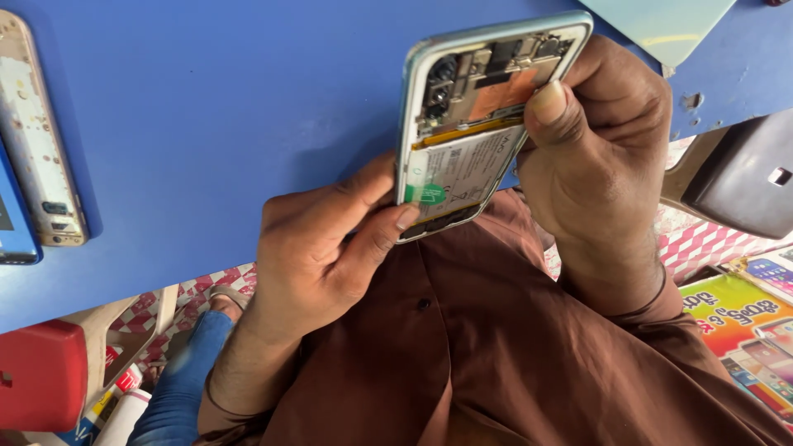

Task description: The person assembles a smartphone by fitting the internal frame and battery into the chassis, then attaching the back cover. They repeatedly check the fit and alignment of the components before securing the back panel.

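Brown-sleeved left hand is pinching the near end of the opened pale-blue smartphone with exposed battery and circuit board above the blue table, while right hand is pressing its thumb on; steady, even pressure seems wise.

Blue counter fills the upper part of the view, its near edge running from 8 o'clock up toward 3 o'clock. At 9 o'clock, two phone bodies lie side by side on it: a worn, pale open frame and, touching its outer side, a blue phone. At 1 o'clock lies a pale blue-green back cover.
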